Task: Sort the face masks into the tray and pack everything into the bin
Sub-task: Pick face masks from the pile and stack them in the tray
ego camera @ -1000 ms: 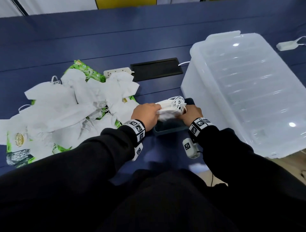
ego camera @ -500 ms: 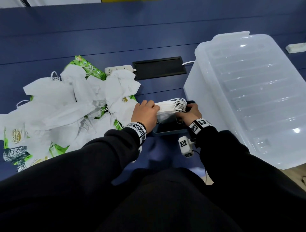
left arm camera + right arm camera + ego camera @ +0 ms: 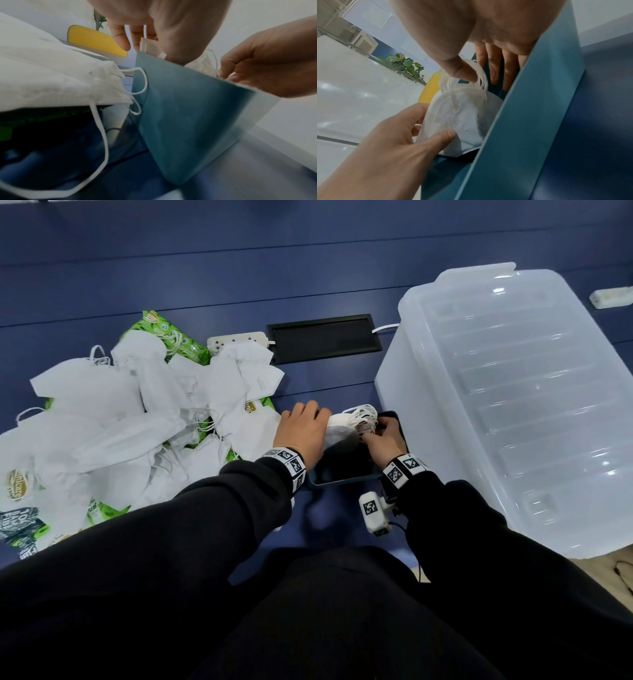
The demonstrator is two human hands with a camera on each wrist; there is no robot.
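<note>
A stack of folded white face masks (image 3: 340, 429) stands on edge at the far end of the small teal tray (image 3: 342, 478). My left hand (image 3: 313, 424) grips the stack's left side, thumb on the near face (image 3: 447, 135). My right hand (image 3: 375, 433) holds the bunched ear loops (image 3: 479, 79) at the stack's right end, thumb pressing them and its fingers (image 3: 496, 65) reaching down inside the tray wall (image 3: 539, 108). A loose heap of white masks (image 3: 137, 422) lies on the table to the left. The clear plastic bin (image 3: 513, 405) stands right of the tray.
Green printed packets (image 3: 171, 337) lie under the mask heap. A white power strip (image 3: 239, 342) and a black cable hatch (image 3: 323, 338) sit behind the tray. One loose mask (image 3: 51, 81) lies close against the tray's left wall (image 3: 188, 115).
The stack has gone down from above the tray into its far end. My right hand has shifted from the stack's end onto the ear loops.
</note>
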